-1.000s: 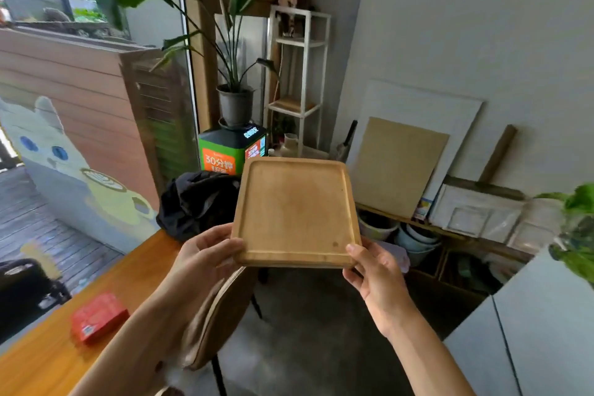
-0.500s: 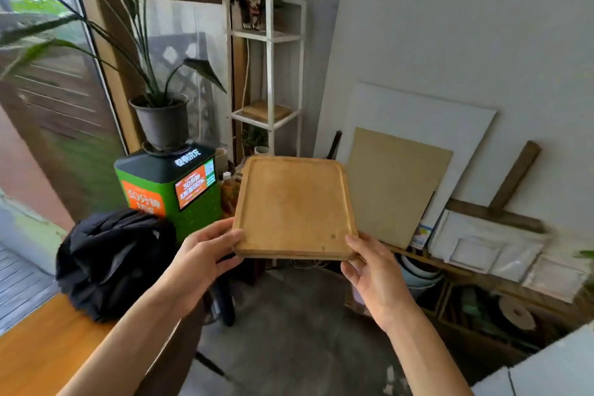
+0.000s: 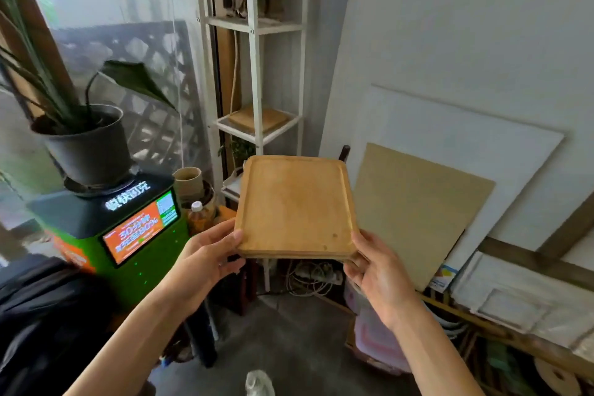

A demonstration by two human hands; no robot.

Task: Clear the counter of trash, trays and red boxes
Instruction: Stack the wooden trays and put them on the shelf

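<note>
In front of the white shelf unit (image 3: 255, 74) we held the wooden tray (image 3: 294, 207) level in the air, our left hand (image 3: 205, 262) and right hand (image 3: 379, 270) each grasping a near corner.

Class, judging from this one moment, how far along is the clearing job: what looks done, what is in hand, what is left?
Done: a wooden tray already lies on the white shelf. In hand: the left hand and right hand carry another tray by its near corners, facing that shelf. Left: setting it down; the counter is out of view, so remaining trash or red boxes cannot be judged.
</note>
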